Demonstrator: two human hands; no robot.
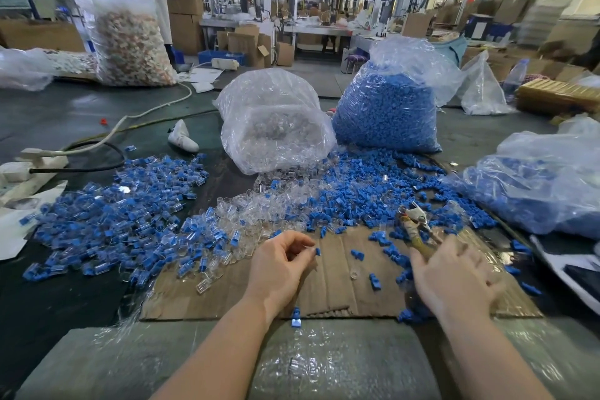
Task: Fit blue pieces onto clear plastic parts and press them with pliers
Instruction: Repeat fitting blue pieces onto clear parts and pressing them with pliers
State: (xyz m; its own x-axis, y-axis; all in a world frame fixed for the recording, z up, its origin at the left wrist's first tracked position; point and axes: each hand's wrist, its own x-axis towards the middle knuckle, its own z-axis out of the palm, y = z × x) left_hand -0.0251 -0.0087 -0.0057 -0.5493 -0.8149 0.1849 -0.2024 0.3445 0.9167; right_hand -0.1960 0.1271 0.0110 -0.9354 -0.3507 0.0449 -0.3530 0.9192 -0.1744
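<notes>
The left hand (280, 265) has its fingers curled in toward the palm, and a small blue piece (318, 251) shows at the fingertips, at the hand's 3 o'clock edge; it looks pinched there, though the exact contact is too small to tell. The right hand (453, 279) is blurred, fingers spread and mostly straight, lying against the handles of the pliers (417, 227), which point away toward 12 o'clock with their metal nose up among the loose parts; whether any finger wraps a handle cannot be told.

Both hands are over a sheet of corrugated cardboard (328, 289) with scattered blue pieces on it. At 12 o'clock from the left hand lies a heap of clear plastic parts (259, 208), spilling from a tipped clear bag (272, 120). At 1 o'clock a heap of loose blue pieces (367, 195) runs back to a tall bag of blue pieces (389, 107). At 9 to 10 o'clock spreads a wide pile of assembled blue-and-clear parts (123, 214). At 3 o'clock lies another bag of blue parts (545, 185). One blue piece (296, 317) lies at the cardboard's near edge, just beside the left wrist.
</notes>
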